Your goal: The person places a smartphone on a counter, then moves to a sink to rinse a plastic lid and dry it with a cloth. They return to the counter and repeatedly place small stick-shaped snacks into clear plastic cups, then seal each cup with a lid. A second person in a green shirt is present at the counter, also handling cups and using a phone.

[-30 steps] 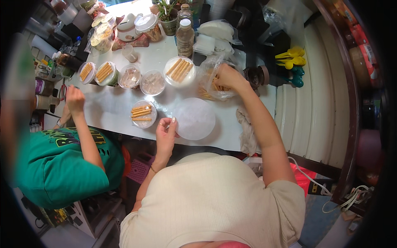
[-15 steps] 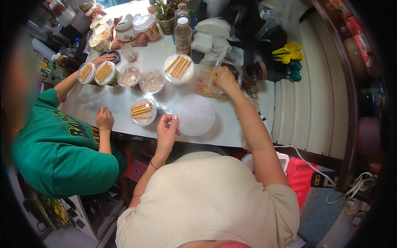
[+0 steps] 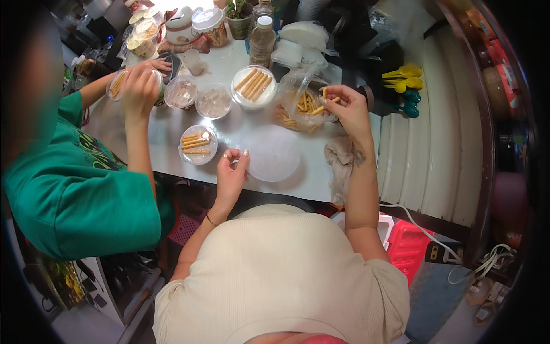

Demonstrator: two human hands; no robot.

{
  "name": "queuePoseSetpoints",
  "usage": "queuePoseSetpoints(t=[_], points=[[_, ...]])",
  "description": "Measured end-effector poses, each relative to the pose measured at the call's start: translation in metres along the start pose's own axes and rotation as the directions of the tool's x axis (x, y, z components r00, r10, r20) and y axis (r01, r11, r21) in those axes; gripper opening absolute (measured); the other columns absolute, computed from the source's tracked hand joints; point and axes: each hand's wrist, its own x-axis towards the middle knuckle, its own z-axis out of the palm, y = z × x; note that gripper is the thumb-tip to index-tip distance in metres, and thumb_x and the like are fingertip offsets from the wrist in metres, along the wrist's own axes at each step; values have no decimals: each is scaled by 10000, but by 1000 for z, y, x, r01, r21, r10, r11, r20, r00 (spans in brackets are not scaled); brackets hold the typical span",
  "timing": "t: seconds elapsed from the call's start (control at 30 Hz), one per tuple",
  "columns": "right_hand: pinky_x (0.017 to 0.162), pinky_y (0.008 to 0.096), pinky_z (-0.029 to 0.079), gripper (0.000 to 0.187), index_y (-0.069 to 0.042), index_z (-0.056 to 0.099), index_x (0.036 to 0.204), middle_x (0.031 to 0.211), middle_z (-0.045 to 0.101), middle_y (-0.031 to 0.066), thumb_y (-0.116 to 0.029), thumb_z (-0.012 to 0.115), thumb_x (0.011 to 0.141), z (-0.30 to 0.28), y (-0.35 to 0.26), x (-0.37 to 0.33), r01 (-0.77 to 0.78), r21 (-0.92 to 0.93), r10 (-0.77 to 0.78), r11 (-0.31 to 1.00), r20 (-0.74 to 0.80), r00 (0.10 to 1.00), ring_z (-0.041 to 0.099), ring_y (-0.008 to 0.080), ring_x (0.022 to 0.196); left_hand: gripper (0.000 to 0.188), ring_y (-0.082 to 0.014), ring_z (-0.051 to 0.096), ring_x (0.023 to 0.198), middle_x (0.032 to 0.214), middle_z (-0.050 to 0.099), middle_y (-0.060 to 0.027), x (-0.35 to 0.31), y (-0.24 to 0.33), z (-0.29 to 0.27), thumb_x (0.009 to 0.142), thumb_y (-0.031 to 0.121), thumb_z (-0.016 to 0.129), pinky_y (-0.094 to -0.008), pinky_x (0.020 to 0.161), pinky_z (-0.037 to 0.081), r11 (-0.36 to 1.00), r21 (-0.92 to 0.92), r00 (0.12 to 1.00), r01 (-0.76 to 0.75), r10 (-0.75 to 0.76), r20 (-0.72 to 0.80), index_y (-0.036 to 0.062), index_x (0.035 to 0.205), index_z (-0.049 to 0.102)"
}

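My left hand (image 3: 232, 175), closed in a pinch, holds the edge of a round translucent plastic disc (image 3: 274, 153) above the near part of the table. My right hand (image 3: 349, 109) pinches thin rolled wafer sticks (image 3: 326, 108) beside an open clear plastic bag (image 3: 299, 117). More wafer sticks lie in that bag. Left of the disc stands a lidded clear cup (image 3: 198, 153) with several wafer sticks across its top. Farther back, a wider white-topped tub (image 3: 242, 101) bears several thicker wafer rolls (image 3: 253, 83).
Two clear cups, one of ice-like chunks (image 3: 213, 102), stand left of the tub. A co-worker in a green shirt (image 3: 97, 212) reaches over cups at the left. Behind stand a bottle (image 3: 262, 43) and a potted plant (image 3: 239, 22). A crumpled cloth (image 3: 340, 163) lies by my right forearm.
My right hand has come out of the bag toward me with wafer sticks in its fingers. The co-worker's near hand has risen from the table edge to the cups. The view has shifted slightly.
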Motion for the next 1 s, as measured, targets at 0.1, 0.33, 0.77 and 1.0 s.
queuePoseSetpoints(t=[0.1, 0.33, 0.77, 1.0], points=[[624, 247, 501, 236, 0, 656, 1008, 797, 641, 62, -13, 671, 773, 26, -36, -26, 20, -155, 40, 988, 373, 927, 602, 100, 673, 201, -35, 496, 544, 748, 530, 5, -1, 3, 2, 920, 209, 610, -185, 451, 391, 999, 31, 1000, -20, 20, 8, 42, 872, 508], [742, 377, 488, 312, -1, 634, 993, 922, 567, 145, -38, 697, 689, 94, -13, -43, 368, -466, -59, 805, 554, 830, 597, 334, 849, 204, -36, 502, 516, 691, 524, 19, -3, 4, 4, 913, 197, 621, -192, 432, 388, 994, 101, 999, -41, 41, 6, 45, 855, 498], [797, 347, 467, 521, -8, 582, 1113, 1011, 534, 124, -95, 789, 642, 98, -1, -75, 395, -465, -270, 792, 313, 910, 555, 289, 923, 190, -44, 511, 504, 720, 518, 2, -9, 9, 8, 924, 164, 603, -187, 389, 373, 1000, -4, 1000, 18, -18, -9, 47, 882, 459], [731, 327, 478, 348, -33, 666, 1047, 944, 536, 109, -85, 752, 714, 98, 8, -91, 247, -486, -162, 838, 210, 964, 564, 245, 834, 190, -65, 535, 508, 775, 515, -17, -9, 10, 8, 919, 149, 610, -195, 384, 413, 998, -63, 1000, -9, 8, -4, 44, 926, 451]])
